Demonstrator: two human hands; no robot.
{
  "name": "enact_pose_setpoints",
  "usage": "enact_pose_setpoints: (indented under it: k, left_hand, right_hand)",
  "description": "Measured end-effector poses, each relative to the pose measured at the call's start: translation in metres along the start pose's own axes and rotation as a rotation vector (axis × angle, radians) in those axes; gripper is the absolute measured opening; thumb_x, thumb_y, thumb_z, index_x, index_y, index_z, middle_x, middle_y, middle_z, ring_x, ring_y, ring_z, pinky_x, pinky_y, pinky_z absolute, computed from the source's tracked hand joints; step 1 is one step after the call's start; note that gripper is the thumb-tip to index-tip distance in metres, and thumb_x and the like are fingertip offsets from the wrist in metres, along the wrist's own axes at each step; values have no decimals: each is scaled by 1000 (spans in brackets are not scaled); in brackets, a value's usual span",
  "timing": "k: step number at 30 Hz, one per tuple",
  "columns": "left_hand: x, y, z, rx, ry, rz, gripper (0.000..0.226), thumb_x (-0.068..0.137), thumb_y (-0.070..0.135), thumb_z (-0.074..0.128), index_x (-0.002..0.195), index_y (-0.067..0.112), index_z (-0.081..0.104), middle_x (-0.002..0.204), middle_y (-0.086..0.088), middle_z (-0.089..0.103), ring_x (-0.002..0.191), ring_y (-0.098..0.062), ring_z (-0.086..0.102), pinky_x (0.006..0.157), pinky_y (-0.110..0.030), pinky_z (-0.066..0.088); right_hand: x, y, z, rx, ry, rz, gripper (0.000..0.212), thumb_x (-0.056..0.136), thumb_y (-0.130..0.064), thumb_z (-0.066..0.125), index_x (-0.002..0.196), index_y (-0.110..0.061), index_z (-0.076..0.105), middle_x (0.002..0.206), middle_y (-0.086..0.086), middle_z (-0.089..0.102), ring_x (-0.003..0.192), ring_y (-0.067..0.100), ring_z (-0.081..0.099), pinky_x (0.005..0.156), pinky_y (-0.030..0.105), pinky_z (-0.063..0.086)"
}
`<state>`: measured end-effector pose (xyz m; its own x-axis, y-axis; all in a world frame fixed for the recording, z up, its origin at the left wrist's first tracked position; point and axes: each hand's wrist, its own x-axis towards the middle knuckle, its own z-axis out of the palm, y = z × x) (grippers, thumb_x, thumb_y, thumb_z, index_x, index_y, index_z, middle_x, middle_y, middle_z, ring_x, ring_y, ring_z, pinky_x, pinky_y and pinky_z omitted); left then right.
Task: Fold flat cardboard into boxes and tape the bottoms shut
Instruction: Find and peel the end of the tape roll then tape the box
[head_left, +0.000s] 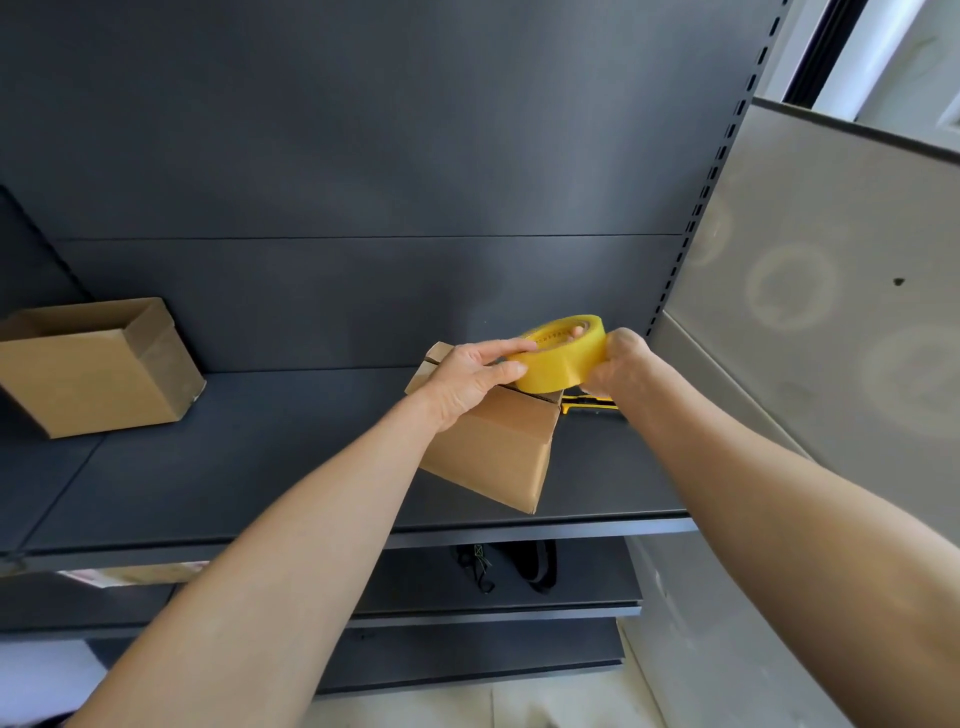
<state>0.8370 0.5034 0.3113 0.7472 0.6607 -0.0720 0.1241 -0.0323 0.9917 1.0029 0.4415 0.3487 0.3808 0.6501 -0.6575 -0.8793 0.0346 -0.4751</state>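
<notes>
A yellow tape roll (563, 364) is held above a small folded cardboard box (498, 447) that sits on the dark shelf (260, 457), its closed flaps facing up. My right hand (618, 366) grips the roll from the right, with a finger through its core. My left hand (475, 376) pinches the roll's left edge between thumb and forefinger. The tape's loose end is too small to make out.
An open cardboard box (93, 364) stands at the shelf's left. A yellow-and-black knife (589, 404) lies behind the small box, partly hidden by my right hand. A grey side panel (831, 312) bounds the right. Lower shelves hold a black strap (535, 564).
</notes>
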Motion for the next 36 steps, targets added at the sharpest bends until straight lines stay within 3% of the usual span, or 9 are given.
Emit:
enact_pose_setpoints:
  k: [3, 6, 10, 12, 15, 18, 23, 30, 36]
  left_hand:
    - [-1, -6, -3, 3, 109, 13, 44, 91, 11, 61, 134, 21, 54, 110, 6, 63, 94, 6, 59, 78, -5, 44]
    - [-1, -6, -6, 6, 83, 6, 38, 93, 13, 60, 130, 8, 57, 117, -2, 67, 108, -13, 63, 94, -19, 46]
    - [1, -3, -6, -45, 61, -45, 30, 100, 20, 47, 113, 3, 68, 109, -8, 71, 108, -19, 65, 105, -34, 42]
    - [3, -5, -7, -136, 90, -48, 36, 100, 25, 46, 111, -2, 67, 112, -17, 69, 110, -25, 63, 107, -39, 41]
    - [2, -6, -10, -191, 114, -25, 37, 99, 27, 46, 114, -1, 65, 115, -17, 66, 109, -24, 62, 107, -37, 40]
    - [2, 1, -10, -333, 106, 5, 37, 100, 30, 39, 102, 9, 69, 102, -6, 68, 97, -15, 61, 95, -30, 43]
    - [4, 5, -7, -227, 2, -38, 47, 94, 39, 47, 123, 3, 58, 114, -13, 60, 105, -20, 54, 101, -36, 38]
    - [4, 7, -5, -212, -32, -8, 45, 82, 45, 51, 105, 7, 55, 104, -13, 56, 100, -23, 51, 99, -37, 37]
    - [2, 7, -13, -150, -127, 6, 27, 86, 39, 49, 88, 16, 64, 95, -2, 67, 96, -15, 59, 98, -33, 41]
  right_hand:
    - [3, 2, -8, 3, 17, -11, 35, 101, -26, 31, 87, -5, 56, 45, 5, 51, 30, 17, 49, 39, 21, 47]
    - [6, 0, -13, -103, -49, -81, 26, 92, -20, 41, 72, -11, 55, 54, 1, 54, 35, 11, 47, 45, 15, 43]
    - [2, -4, -13, -564, -218, -214, 32, 89, -41, 56, 76, -13, 64, 58, 1, 52, 40, 13, 43, 50, 21, 44]
    - [-1, -5, -13, -758, -339, -230, 39, 88, -50, 58, 83, -12, 66, 58, 1, 55, 47, 14, 53, 58, 28, 50]
    - [-11, -16, -10, -936, -628, -130, 25, 93, -35, 51, 94, -13, 63, 75, 3, 69, 67, 16, 67, 64, 29, 55]
    - [-16, -30, -7, -1112, -720, -106, 21, 85, -24, 55, 96, -9, 62, 89, 6, 70, 81, 20, 67, 78, 34, 51]
    - [-24, -42, -1, -1328, -689, -175, 14, 82, -11, 50, 89, -7, 62, 87, 6, 64, 83, 23, 59, 87, 37, 42]
    - [-28, -26, 10, -1498, -482, -459, 15, 88, -26, 61, 80, -13, 63, 85, 5, 64, 79, 20, 61, 77, 32, 49]
    - [-18, -26, -1, -1198, -394, -344, 23, 72, -29, 59, 83, -9, 56, 82, 10, 61, 73, 25, 59, 69, 33, 49]
